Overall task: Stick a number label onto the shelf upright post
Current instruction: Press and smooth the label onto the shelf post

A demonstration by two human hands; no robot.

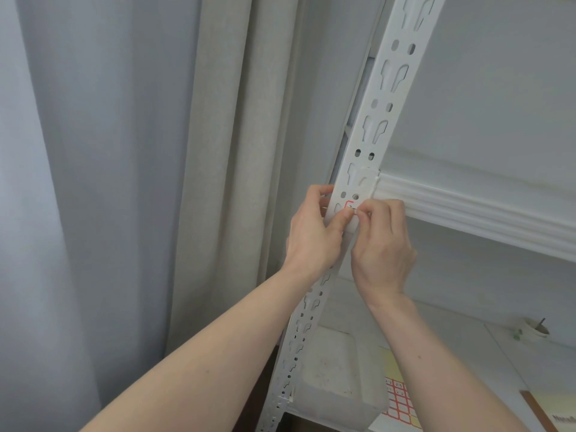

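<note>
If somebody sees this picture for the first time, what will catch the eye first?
Two bare hands meet at centre, the left hand and right hand pressing a small red-edged label onto the white perforated post. Lower right, a sheet of red labels lies on the shelf.

Both hands raised, left hand [313, 233] and right hand [381, 244] fingers curled

label [351, 207] mostly hidden by fingers [363, 211] — number unreadable

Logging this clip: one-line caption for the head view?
Both hands press a red-bordered number label onto the white shelf upright post.
</note>
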